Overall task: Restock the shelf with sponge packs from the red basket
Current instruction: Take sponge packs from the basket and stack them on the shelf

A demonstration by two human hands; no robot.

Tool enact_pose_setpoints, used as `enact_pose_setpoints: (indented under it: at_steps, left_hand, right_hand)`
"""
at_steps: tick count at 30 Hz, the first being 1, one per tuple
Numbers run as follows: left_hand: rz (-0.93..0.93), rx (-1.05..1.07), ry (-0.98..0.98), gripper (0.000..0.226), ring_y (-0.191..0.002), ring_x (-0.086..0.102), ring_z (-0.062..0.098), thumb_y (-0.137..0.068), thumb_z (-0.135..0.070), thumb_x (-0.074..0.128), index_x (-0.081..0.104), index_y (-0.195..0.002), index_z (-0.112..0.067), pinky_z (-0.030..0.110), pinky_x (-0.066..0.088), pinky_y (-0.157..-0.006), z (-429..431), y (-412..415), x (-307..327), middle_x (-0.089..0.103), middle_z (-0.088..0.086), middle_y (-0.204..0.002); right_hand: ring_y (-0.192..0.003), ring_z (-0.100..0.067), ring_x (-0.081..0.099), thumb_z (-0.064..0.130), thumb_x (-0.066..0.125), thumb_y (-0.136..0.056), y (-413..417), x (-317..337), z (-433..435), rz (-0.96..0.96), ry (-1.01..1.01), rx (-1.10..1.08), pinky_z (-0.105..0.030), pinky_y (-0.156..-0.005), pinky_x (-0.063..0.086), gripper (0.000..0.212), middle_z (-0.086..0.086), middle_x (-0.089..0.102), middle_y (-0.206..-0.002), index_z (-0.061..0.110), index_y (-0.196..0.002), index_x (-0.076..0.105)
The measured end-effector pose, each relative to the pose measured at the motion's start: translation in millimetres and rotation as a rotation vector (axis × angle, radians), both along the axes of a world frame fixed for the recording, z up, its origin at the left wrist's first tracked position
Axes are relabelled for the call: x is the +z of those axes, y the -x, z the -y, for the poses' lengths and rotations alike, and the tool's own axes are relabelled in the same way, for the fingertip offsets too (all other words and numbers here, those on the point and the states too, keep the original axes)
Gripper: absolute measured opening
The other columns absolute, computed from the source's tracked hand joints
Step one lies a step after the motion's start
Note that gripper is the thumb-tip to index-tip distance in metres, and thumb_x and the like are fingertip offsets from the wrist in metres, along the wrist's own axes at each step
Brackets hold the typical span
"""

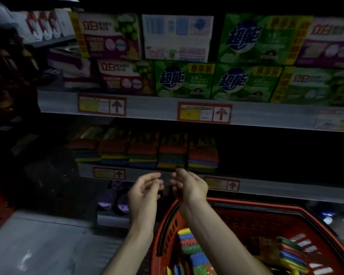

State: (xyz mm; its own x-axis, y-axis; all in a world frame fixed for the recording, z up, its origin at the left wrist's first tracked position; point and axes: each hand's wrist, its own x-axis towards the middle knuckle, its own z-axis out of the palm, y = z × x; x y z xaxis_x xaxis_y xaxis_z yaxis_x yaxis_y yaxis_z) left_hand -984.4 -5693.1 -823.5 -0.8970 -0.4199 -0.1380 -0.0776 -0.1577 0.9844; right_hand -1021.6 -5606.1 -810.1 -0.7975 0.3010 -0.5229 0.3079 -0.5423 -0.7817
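Several multicoloured sponge packs (145, 149) stand in a row on the dim middle shelf (276, 188). My left hand (144, 190) and my right hand (189, 186) hover side by side just below that shelf's front edge, fingers loosely curled, holding nothing. The right fingertips reach close to the bottom of a sponge pack (172, 153). Under my right forearm stands the red basket (167, 231), and more sponge packs (195, 253) lie inside it on both sides.
Detergent boxes (187, 78) fill the upper shelf (151, 108), which carries red and yellow price tags. To the right of the sponge row the middle shelf is dark. Purple items (115, 197) sit on a lower shelf. Grey floor (38, 249) lies at the left.
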Motion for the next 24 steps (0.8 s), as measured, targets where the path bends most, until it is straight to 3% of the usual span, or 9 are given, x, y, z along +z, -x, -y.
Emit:
enact_pose_setpoints:
  at_steps: [5, 9, 13, 17, 22, 24]
  left_hand:
    - [-0.02, -0.002, -0.042, 0.02, -0.086, 0.073, 0.013, -0.099, -0.005, 0.061, 0.075, -0.096, -0.019, 0.027, 0.055, -0.074, 2.7, 7.9, 6.3, 0.077, 0.003, -0.089]
    - [-0.032, -0.009, -0.083, 0.019, -0.082, 0.073, 0.009, -0.1, -0.006, 0.06, 0.075, -0.098, -0.018, 0.024, 0.057, -0.071, 0.8, 11.3, 12.3, 0.077, 0.001, -0.086]
    - [-0.027, -0.015, -0.095, 0.019, -0.081, 0.073, 0.009, -0.1, -0.006, 0.06, 0.075, -0.098, -0.018, 0.019, 0.057, -0.067, 0.3, 14.5, 11.7, 0.077, 0.002, -0.085]
    - [-0.023, -0.016, -0.102, 0.019, -0.079, 0.072, 0.008, -0.1, -0.006, 0.059, 0.074, -0.098, -0.017, 0.019, 0.056, -0.066, 1.6, 16.0, 11.3, 0.076, 0.004, -0.087]
    - [-0.017, -0.009, -0.102, 0.02, -0.081, 0.071, 0.012, -0.1, -0.005, 0.058, 0.074, -0.097, -0.017, 0.026, 0.055, -0.071, 5.2, 16.2, 9.7, 0.075, 0.005, -0.087]
    - [-0.016, -0.001, -0.107, 0.02, -0.081, 0.071, 0.012, -0.1, -0.005, 0.058, 0.074, -0.097, -0.016, 0.026, 0.055, -0.07, 7.0, 16.5, 9.1, 0.075, 0.006, -0.087]
  right_hand:
    - [-0.054, -0.012, 0.064, 0.007, 0.065, -0.096, 9.3, 4.4, 11.5, 0.015, 0.073, -0.063, -0.024, -0.048, 0.045, 0.007, -0.002, 0.072, -0.066, 0.004, -0.091, 0.065]
    - [-0.05, -0.012, 0.062, 0.009, 0.067, -0.096, 16.1, 4.1, 19.4, 0.079, 0.089, -0.143, -0.027, -0.05, 0.047, 0.012, 0.0, 0.07, -0.056, 0.001, -0.087, 0.067]
    - [-0.051, -0.014, 0.064, 0.009, 0.067, -0.096, 18.2, 4.3, 22.2, 0.101, 0.106, -0.181, -0.025, -0.047, 0.049, 0.016, -0.006, 0.072, -0.065, -0.004, -0.105, 0.068]
    - [-0.054, -0.013, 0.067, 0.006, 0.064, -0.097, 20.4, 7.9, 18.8, 0.092, 0.123, -0.184, -0.022, -0.045, 0.047, 0.014, -0.008, 0.073, -0.069, -0.003, -0.107, 0.067]
    - [-0.039, -0.008, 0.062, 0.007, 0.066, -0.096, 24.2, 9.5, 18.2, 0.115, 0.103, -0.166, -0.021, -0.042, 0.045, 0.009, -0.001, 0.068, -0.047, 0.001, -0.102, 0.064]
    - [-0.042, -0.009, 0.061, 0.007, 0.067, -0.096, 24.5, 8.8, 18.8, 0.111, 0.094, -0.16, -0.021, -0.043, 0.045, 0.006, 0.0, 0.067, -0.047, 0.002, -0.094, 0.064]
